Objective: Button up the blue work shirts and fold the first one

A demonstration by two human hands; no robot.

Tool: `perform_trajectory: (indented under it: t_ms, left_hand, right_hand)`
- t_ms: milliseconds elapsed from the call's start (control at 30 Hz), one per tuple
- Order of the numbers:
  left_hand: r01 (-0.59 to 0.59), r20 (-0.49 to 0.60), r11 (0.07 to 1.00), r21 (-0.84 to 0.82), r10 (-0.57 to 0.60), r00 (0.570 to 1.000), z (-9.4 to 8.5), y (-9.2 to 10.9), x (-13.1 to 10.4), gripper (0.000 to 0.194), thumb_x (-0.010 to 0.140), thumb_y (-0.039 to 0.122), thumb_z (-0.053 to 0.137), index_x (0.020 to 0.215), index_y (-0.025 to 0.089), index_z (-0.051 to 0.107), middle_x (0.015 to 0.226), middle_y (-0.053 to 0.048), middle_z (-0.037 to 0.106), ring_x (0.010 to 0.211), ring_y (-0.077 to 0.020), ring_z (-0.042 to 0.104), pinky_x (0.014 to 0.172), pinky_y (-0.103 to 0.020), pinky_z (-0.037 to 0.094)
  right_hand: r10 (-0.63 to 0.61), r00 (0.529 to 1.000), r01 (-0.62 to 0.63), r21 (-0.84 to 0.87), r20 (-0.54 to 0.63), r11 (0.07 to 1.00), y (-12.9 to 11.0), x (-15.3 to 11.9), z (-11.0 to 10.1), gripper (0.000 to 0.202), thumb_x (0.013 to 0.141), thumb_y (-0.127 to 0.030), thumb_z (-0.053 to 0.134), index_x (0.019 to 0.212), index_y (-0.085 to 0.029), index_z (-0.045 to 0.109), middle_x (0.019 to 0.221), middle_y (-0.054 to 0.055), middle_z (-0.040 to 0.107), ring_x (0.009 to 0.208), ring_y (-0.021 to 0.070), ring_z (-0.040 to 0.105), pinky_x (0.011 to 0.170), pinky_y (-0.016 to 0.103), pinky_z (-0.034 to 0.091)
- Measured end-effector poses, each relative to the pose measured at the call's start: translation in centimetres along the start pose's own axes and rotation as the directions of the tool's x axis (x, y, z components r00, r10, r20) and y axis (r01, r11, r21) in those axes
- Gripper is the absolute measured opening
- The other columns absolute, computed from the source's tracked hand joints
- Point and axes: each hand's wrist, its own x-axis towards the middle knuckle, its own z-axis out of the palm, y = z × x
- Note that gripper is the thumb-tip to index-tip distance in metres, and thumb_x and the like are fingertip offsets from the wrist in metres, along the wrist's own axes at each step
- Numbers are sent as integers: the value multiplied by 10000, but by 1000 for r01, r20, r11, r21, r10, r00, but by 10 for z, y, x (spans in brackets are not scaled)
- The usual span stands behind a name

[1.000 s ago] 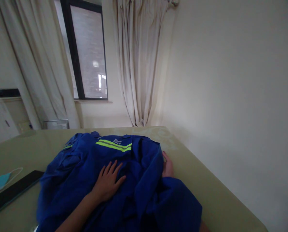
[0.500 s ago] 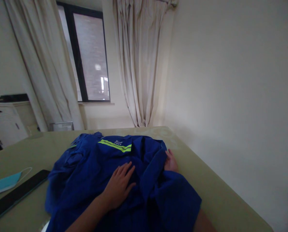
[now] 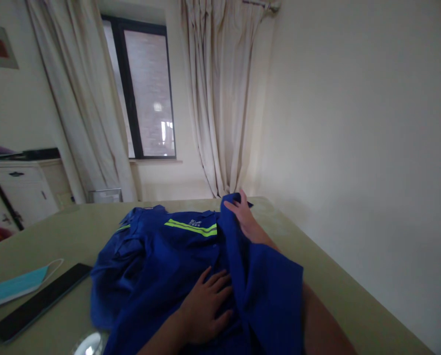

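A dark blue garment (image 3: 161,261) with a yellow-green stripe and small white lettering lies spread and wrinkled in front of me. My left hand (image 3: 207,308) rests flat on its middle, fingers spread. At the garment's far right part, my right hand (image 3: 242,212) pinches a raised fold of the cloth between thumb and fingers. Blue cloth drapes over part of my right forearm.
The garment lies on a pale green table (image 3: 316,266). At the left are a light blue face mask (image 3: 16,286), a long black object (image 3: 41,301) and a shiny round object (image 3: 89,343). A wall runs beyond the table's right edge.
My right hand has risen and moved left, lifting the garment's right part with it. My left hand has shifted slightly right and nearer to me. The view has turned slightly left.
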Motion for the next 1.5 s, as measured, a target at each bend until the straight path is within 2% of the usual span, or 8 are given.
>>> perform_trajectory:
  t_ms: [133,333,467,700,900,1100,1267,1500]
  left_hand:
    - [-64,-41,998,22,65,997,-2,9,-4,580,1001,490,452,1561,438,309,1596,28,438,1480,-255,385,1281,-501,180]
    - [-175,-24,970,167,181,983,41,-10,-24,638,1019,373,448,1606,392,199,1572,44,461,1442,-247,446,1238,-403,312]
    - [-186,-27,960,209,195,980,63,-27,-25,624,1036,285,409,1608,391,185,1548,52,493,1399,-215,500,1206,-365,365]
    - [-131,-48,989,65,134,990,16,-28,-4,633,952,450,520,1557,421,337,1564,56,484,1481,-258,383,1264,-438,247]
    - [-119,-2,993,13,119,993,7,-54,49,528,989,353,423,1516,338,436,1537,23,526,1461,-237,401,1252,-440,240]
    - [244,-249,968,58,-223,943,6,-62,81,401,927,225,512,1301,238,656,1305,-127,670,1306,-321,502,1154,-518,318]
    - [437,-216,895,90,-411,886,6,-51,56,401,938,88,350,1108,169,704,1187,-138,691,1159,-275,601,1028,-428,457]
    - [582,-94,811,67,-575,812,21,-11,-2,732,922,630,466,1545,248,421,1619,-132,388,1481,-433,322,1130,-689,305]
  right_hand:
    - [64,936,38,-280,346,959,-6,6,22,739,884,-507,648,1538,-288,386,1293,82,674,1200,253,636,1083,466,442]
    - [213,977,-61,-934,17,352,71,-28,-26,801,841,-509,716,1516,-178,442,1576,228,388,1460,387,359,1160,536,298]
    - [202,971,91,-979,127,181,95,-27,-49,525,1003,-414,489,1477,-190,504,1525,178,484,1405,309,456,1149,429,338]
    - [242,970,3,-999,16,54,65,20,-81,399,960,-170,474,1321,-73,614,1377,306,554,1237,393,587,1004,539,439]
    - [273,934,203,-971,230,125,16,26,-73,448,894,-283,655,1336,-213,636,1380,139,624,1285,301,567,1094,395,389]
    - [273,769,306,-708,578,636,23,-84,-47,699,660,-635,827,1242,-262,727,1224,100,733,1160,331,657,1050,398,453]
    - [326,863,210,-861,386,463,49,-154,-36,776,897,-734,523,1541,-312,429,1658,87,282,1549,345,161,1230,567,69]
    - [181,946,212,-937,268,279,64,-132,-4,505,1048,-485,359,1507,-306,470,1625,71,372,1520,295,262,1220,529,161]
